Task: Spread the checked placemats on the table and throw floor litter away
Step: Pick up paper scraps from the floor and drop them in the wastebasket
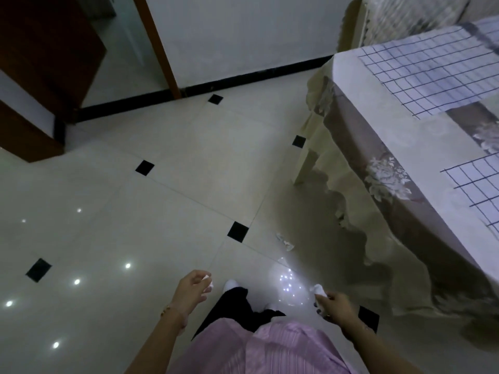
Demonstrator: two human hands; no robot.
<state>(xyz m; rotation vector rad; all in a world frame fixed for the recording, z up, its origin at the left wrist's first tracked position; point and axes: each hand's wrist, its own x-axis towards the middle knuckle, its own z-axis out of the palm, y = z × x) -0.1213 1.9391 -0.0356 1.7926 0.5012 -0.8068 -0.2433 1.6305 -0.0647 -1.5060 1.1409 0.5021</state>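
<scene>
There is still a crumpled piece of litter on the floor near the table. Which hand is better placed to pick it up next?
The right hand, probably. The litter on the floor lies on its side, near the tablecloth. The left hand is farther away. Both hands already hold white scraps, so neither is free.

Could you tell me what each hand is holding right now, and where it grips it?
Each holds white crumpled litter at the fingertips: the left hand a scrap, the right hand a wad.
</scene>
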